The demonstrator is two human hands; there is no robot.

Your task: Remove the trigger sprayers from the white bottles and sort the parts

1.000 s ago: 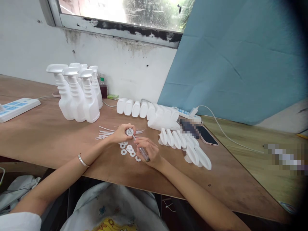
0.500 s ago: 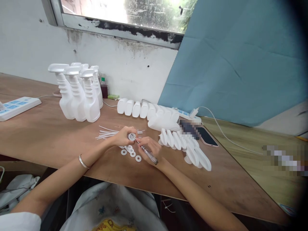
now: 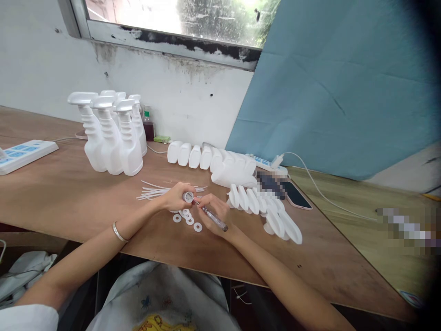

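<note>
My left hand (image 3: 175,196) is closed round a white spray head (image 3: 188,197), its round collar opening turned toward me and the rest hidden by my fingers. In my right hand (image 3: 217,208) is a screwdriver (image 3: 216,220) with a clear handle, pinched so that its thin shaft points at the collar's opening. Whether the tip touches the inside is too small to tell. Just below my hands lie several flat white ring washers (image 3: 197,227). Thin white tubes (image 3: 149,191) are spread behind my left wrist. More white spray heads (image 3: 253,202) lie in a row right of my right hand.
Assembled white spray bottles (image 3: 113,142) stand at the back left. White bottles (image 3: 195,157) lie in a row along the back. Power strips (image 3: 31,154) sit at far left and back right. A phone (image 3: 298,196) and a small dark bottle (image 3: 149,128) are on the brown table (image 3: 69,202).
My hands stay almost in place. The screwdriver's handle has shifted very slightly to the right and up, with its shaft still at the collar. Nothing was let go.
</note>
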